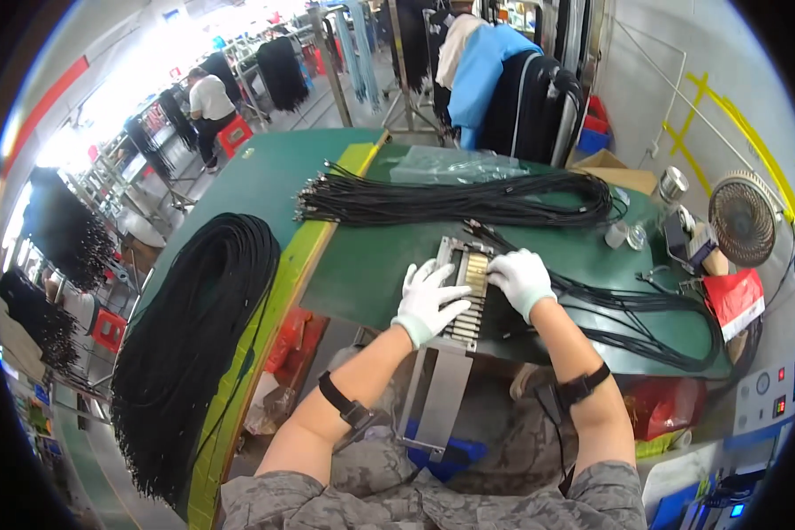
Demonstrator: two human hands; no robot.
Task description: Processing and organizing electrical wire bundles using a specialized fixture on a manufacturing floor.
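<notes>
- Near the middle of the frame, a slotted metal fixture [461,332] sits at the near edge of the green bench [358,278], with a brass-coloured block [476,270] in its upper part.
- Left of it, the white-gloved left hand [427,302] has its fingers spread wide, fingertips reaching over the fixture's left side.
- On the other side, the white-gloved right hand [521,279] has its fingers curled and drawn narrow, next to the brass-coloured block; whether they pinch anything cannot be told.
- Thin black cords [671,303] run from behind the right hand and loop toward the right of the frame.
- Above centre, a long black cord bundle [468,196] lies across the bench, near a clear plastic bag [459,165].
- At left, a larger black cord bundle [185,340] hangs toward the lower left, beside a yellow-green strip [307,253].
- A round fan [743,218] stands at the right, above a red packet [734,300].
</notes>
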